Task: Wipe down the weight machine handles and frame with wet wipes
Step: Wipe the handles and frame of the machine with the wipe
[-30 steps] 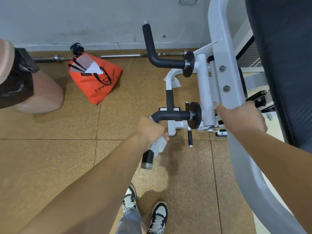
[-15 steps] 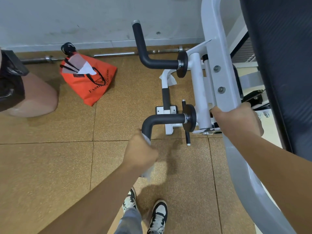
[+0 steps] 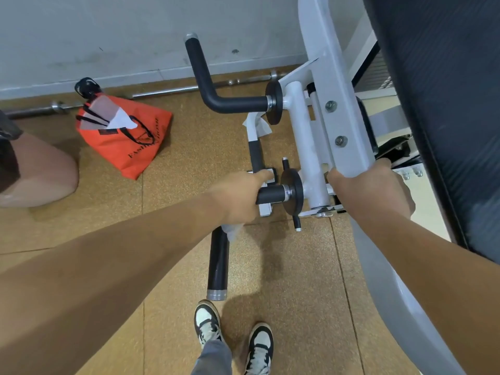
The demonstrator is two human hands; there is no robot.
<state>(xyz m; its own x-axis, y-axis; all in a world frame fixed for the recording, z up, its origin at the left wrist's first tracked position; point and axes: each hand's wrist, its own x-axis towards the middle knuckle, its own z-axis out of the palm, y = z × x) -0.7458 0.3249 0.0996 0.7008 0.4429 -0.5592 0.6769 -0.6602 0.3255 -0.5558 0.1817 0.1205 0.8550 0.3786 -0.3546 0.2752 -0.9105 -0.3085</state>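
Handle [image 3: 217,263], wipe [image 3: 232,231] gripped by left hand [image 3: 238,196], right hand [image 3: 370,193] clasping frame [image 3: 338,104] — bag [image 3: 121,136] lettered "FAS…"

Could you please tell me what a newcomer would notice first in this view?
Most striking are the two hands in the middle: the left hand grips the bend of the near black handle with a wet wipe poking out beneath it, while the right hand holds the white frame just to the right. A bright orange bag lies on the floor at upper left.
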